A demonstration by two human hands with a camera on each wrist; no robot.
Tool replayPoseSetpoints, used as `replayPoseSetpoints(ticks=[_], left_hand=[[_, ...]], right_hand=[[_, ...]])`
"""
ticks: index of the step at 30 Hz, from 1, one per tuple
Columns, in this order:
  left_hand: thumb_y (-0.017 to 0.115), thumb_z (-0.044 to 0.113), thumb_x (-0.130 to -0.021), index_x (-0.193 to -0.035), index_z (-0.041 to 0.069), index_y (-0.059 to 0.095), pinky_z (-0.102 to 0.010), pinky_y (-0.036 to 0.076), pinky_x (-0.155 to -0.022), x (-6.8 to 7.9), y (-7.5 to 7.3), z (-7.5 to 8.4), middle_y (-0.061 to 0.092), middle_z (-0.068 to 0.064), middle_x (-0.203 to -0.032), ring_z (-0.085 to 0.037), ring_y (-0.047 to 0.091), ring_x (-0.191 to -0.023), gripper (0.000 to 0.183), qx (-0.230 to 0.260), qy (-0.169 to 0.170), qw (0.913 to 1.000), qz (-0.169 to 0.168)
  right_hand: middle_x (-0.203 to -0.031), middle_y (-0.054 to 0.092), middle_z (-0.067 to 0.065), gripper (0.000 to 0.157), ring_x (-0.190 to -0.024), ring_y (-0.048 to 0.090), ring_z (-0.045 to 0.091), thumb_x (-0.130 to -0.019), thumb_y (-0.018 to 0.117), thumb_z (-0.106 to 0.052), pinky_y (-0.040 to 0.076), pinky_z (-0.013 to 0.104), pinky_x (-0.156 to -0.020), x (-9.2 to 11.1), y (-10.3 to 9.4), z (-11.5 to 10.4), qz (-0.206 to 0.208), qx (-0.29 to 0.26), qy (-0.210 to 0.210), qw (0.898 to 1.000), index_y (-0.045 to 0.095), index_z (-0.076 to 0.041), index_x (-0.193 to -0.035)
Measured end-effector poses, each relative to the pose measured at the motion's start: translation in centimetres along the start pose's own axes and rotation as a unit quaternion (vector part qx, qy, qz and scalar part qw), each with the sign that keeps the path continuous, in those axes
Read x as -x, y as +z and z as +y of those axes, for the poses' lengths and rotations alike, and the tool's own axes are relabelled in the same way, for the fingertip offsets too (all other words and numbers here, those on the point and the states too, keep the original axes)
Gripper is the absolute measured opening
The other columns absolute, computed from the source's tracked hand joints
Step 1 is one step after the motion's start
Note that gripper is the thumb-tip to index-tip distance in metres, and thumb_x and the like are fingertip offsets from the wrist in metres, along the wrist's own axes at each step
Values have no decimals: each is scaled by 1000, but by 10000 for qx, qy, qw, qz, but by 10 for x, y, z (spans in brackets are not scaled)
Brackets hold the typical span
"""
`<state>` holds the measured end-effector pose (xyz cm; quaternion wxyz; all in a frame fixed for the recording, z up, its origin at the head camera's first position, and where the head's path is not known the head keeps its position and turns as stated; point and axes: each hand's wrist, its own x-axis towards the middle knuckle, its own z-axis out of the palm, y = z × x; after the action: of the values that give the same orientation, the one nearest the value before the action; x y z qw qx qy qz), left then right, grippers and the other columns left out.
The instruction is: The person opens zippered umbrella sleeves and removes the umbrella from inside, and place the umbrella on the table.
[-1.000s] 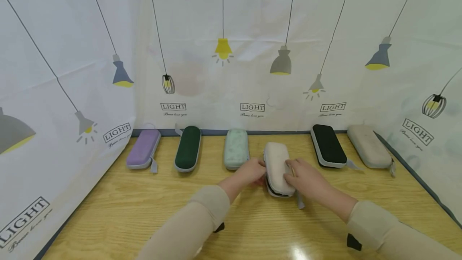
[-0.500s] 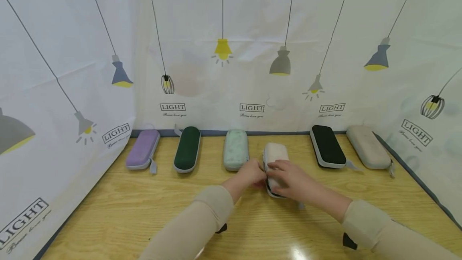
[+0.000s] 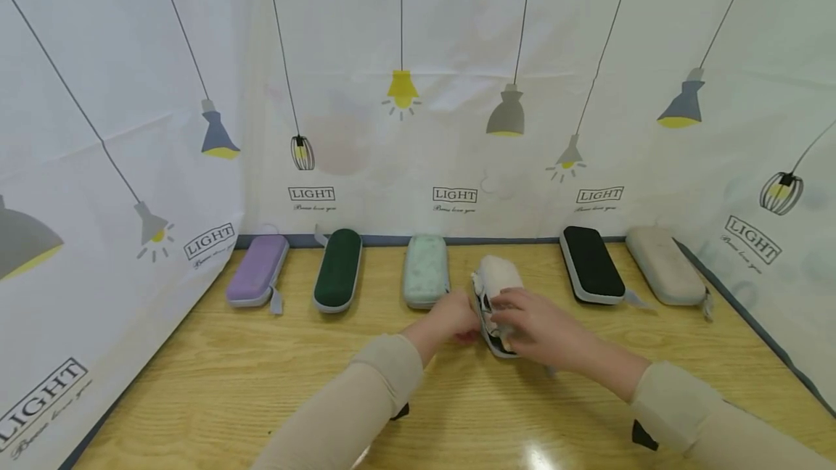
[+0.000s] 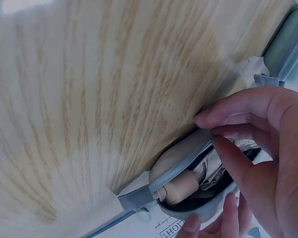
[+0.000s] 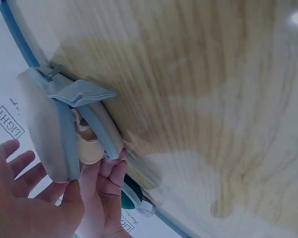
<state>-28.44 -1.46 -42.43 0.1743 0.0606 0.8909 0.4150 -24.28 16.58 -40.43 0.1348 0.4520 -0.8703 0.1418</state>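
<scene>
A cream zip case (image 3: pixel 501 274) lies a little right of the middle of the table, its lid parted from the base along the left side. My left hand (image 3: pixel 453 318) pinches the rim of the base between thumb and fingers on that side. On the lid, my right hand (image 3: pixel 548 328) grips the near part and holds it raised. Through the gap, the left wrist view shows a smooth tan rounded piece (image 4: pixel 183 188) and crumpled greyish material (image 4: pixel 213 171). A grey pull tab (image 5: pixel 82 92) sticks out at the case's hinge end. The right hand hides much of the lid.
Along the back of the wooden table (image 3: pixel 261 383) lie more zip cases: purple (image 3: pixel 260 269), dark green (image 3: pixel 338 269), mint (image 3: pixel 426 270), black (image 3: pixel 593 265) and beige (image 3: pixel 666 265). A white lamp-printed sheet (image 3: pixel 366 56) rises behind and at both sides.
My right hand has moved from the case's right side onto its top and lifted the lid's left edge, so the contents now show. My left hand stays at the left rim.
</scene>
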Motion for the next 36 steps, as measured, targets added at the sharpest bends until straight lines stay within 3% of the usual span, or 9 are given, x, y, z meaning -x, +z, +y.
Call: replayPoseSetpoints(ticks=[8, 12, 16, 20, 24, 29, 36], left_hand=[[60, -1, -71, -60, -3, 62, -33, 50, -46, 3, -2, 0, 62, -14, -57, -22, 61, -49, 12, -42, -26, 10000, -71], [61, -1, -71, -61, -4, 63, -32, 50, -47, 5, -3, 1, 63, -15, -58, -23, 62, -51, 11, -105, -56, 9999, -92], [61, 0, -72, -62, -4, 64, -32, 50, -46, 6, -3, 2, 63, -15, -59, -22, 62, -51, 11, -180, -16, 9998, -84], [61, 0, -71, -63, -4, 63, -32, 50, -46, 6, -2, 1, 63, -14, -58, -22, 61, -50, 10, -147, -17, 9999, -87], [60, 0, -71, -62, -3, 63, -32, 50, -46, 4, -2, 0, 62, -13, -57, -21, 61, -50, 10, -126, -57, 9999, -81], [61, 2, -72, -62, -2, 63, -31, 49, -44, 1, 1, -2, 62, -13, -57, -21, 61, -48, 12, -106, -29, 9999, -38], [63, 5, -74, -66, -4, 64, -34, 50, -45, -1, 1, 0, 63, -15, -60, -24, 62, -52, 12, -102, -157, 9997, -124]], right_hand=[[-108, 56, 10, 30, -103, 51, 27, -68, 58, 9, 43, 41, -84, -1, -12, 5, 113, 22, -358, 9993, 64, -3, -95], [-96, 57, 3, 28, -91, 54, 19, -71, 56, 8, 46, 34, -75, -3, -17, 4, -116, 176, 134, 9997, 65, -7, -93], [-92, 58, 0, 23, -84, 56, 16, -76, 57, 2, 47, 32, -68, -5, -21, -1, -354, 380, 948, 9941, 66, -8, -95], [-89, 61, 1, 17, -80, 57, 17, -82, 59, -13, 47, 34, -65, -13, -21, -3, -519, 477, 1725, 9825, 65, -8, -97], [-89, 63, 4, 34, -77, 59, 20, -84, 60, -33, 48, 37, -66, -20, -15, -1, -831, 892, 2259, 9665, 61, -6, -106], [-94, 64, 8, 60, -82, 59, 28, -80, 57, -54, 42, 47, -80, -28, -5, 3, -1238, 1496, 2677, 9437, 55, -6, -116], [-81, 62, 6, 68, -74, 59, 26, -74, 56, -63, 38, 49, -81, -38, 6, 3, -1531, 1667, 3079, 9241, 56, -5, -110]])
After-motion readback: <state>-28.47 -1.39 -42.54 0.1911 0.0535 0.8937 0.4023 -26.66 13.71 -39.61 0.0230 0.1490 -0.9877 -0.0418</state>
